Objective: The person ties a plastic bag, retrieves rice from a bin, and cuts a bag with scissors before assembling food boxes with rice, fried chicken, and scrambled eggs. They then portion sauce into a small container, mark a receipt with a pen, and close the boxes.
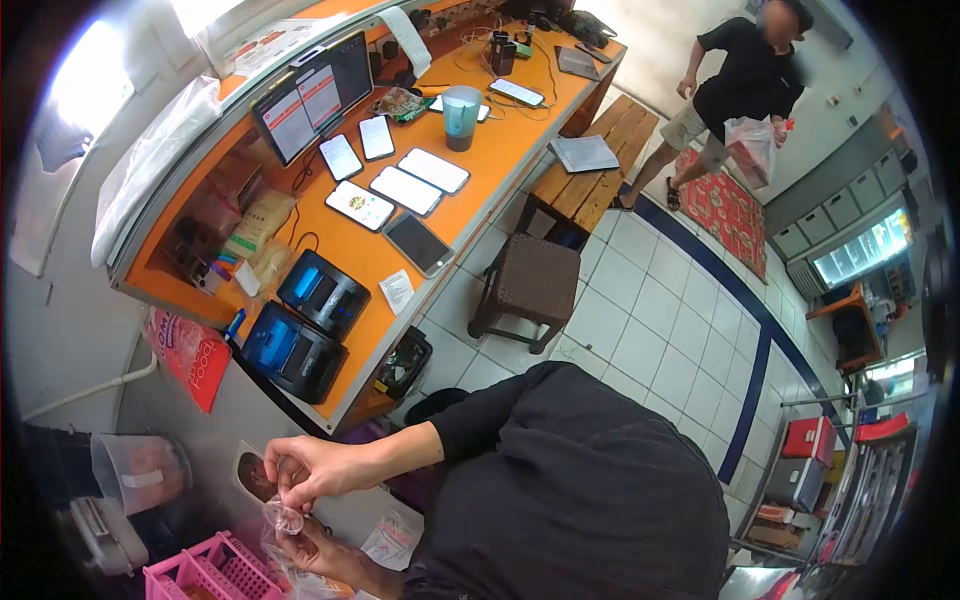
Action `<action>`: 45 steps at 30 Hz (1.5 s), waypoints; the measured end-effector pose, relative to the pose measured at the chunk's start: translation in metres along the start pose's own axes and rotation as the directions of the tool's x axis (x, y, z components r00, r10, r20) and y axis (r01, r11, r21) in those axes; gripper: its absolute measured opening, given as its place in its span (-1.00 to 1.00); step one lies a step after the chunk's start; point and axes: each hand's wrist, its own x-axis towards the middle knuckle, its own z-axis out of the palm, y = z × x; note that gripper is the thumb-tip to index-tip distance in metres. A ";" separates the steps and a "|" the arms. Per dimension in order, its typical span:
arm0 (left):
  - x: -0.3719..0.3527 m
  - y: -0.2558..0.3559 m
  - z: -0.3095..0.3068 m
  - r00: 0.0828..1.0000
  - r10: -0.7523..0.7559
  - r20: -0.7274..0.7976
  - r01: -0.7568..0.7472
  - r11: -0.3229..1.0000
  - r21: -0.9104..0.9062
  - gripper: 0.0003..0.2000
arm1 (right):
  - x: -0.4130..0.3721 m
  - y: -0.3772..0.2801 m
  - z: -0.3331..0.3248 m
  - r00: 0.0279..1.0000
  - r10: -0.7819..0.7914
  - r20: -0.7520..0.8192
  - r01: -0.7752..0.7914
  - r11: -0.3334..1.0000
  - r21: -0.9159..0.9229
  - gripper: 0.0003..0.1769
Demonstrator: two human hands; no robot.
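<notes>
My right hand (310, 469) reaches in from the right with its fingertips pinched on the top of a small clear plastic bag (283, 517). Just below, my left hand (318, 552) grips the same bag from underneath. The bag looks crumpled and rounded between the two hands; what is in it, if anything, cannot be made out. Behind my right hand's fingers lies a dark oval picture (255, 474) on the grey counter (215, 440). A clear plastic packet with print (392, 540) is beside my left wrist.
A pink basket (215, 572) and a clear tub (142, 474) stand by my hands. The orange desk (400, 270) carries several phones (405, 190), two label printers (295, 350), a monitor (318, 98) and a jug (461, 118). A brown stool (527, 285) is nearby. A person (740, 90) carries a bag.
</notes>
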 end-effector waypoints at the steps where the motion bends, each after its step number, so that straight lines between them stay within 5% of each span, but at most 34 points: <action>1: -0.003 0.003 -0.001 0.999 -0.009 0.047 0.011 0.999 -0.047 -0.73 | -0.002 0.003 -0.001 1.000 -0.007 0.004 0.007 1.000 -0.017 -0.63; 4: -0.014 0.020 0.005 0.986 -0.169 0.001 0.155 0.900 -0.406 -0.70 | -0.006 0.011 0.001 0.999 -0.034 0.014 0.035 0.998 -0.056 -0.65; 7: -0.024 0.022 -0.004 0.975 -0.220 0.027 0.199 0.814 -0.546 -0.69 | -0.013 0.014 0.006 0.999 -0.051 0.018 0.052 0.995 -0.083 -0.66; 16: -0.063 0.020 -0.032 0.981 -0.110 0.160 0.193 0.652 -0.733 -0.64 | -0.031 0.013 0.022 0.962 0.111 0.251 -0.132 0.989 0.070 -0.60; 19: -0.078 0.013 -0.034 0.997 -0.019 0.069 0.066 0.604 -0.794 -0.64 | -0.037 0.007 0.027 0.941 0.154 0.300 -0.185 0.980 0.077 -0.58; 24: -0.102 0.027 -0.013 0.998 0.018 -0.060 -0.055 0.704 -0.708 -0.66 | -0.046 0.011 0.038 0.928 0.211 0.308 -0.242 0.968 0.066 -0.59; 27: -0.115 0.019 -0.014 0.991 0.023 -0.133 -0.110 0.703 -0.703 -0.67 | -0.050 0.023 0.043 0.934 0.191 0.303 -0.196 0.981 -0.012 -0.62; 30: -0.121 -0.006 -0.038 0.993 0.100 -0.065 -0.112 0.602 -0.791 -0.69 | -0.061 0.033 0.053 0.954 -0.072 0.292 0.109 0.988 -0.112 -0.67; 32: -0.128 -0.015 -0.049 0.995 0.097 0.018 -0.041 0.570 -0.821 -0.71 | -0.070 0.034 0.055 0.919 -0.217 0.330 0.344 0.849 -0.400 -0.71; 33: -0.131 -0.010 -0.038 0.981 -0.018 -0.192 -0.117 0.739 -0.664 -0.75 | -0.074 0.036 0.056 0.887 -0.281 0.366 0.446 0.729 -0.520 -0.72; 35: -0.132 0.015 0.001 0.784 -0.090 -0.614 -0.080 0.966 -0.244 -0.83 | -0.080 0.051 0.056 0.787 -0.419 0.452 0.617 0.547 -0.566 -0.65; 37: -0.141 0.017 0.001 0.748 -0.020 -0.664 -0.060 0.993 -0.098 -0.89 | -0.084 0.059 0.054 0.693 -0.488 0.530 0.710 0.335 -0.620 -0.65; 41: -0.166 0.012 -0.011 0.677 0.274 -0.683 0.032 0.916 0.400 -0.78 | -0.096 0.065 0.051 0.715 -0.511 0.477 0.656 0.255 -0.711 -0.71; 43: -0.175 0.013 -0.010 0.641 0.355 -0.681 -0.001 0.887 0.461 -0.75 | -0.105 0.054 0.056 0.769 -0.466 0.438 0.615 0.353 -0.705 -0.68; 45: -0.182 0.010 -0.007 0.704 0.368 -0.607 -0.217 0.926 0.310 -0.68 | -0.114 0.036 0.059 0.847 -0.372 0.380 0.527 0.496 -0.690 -0.67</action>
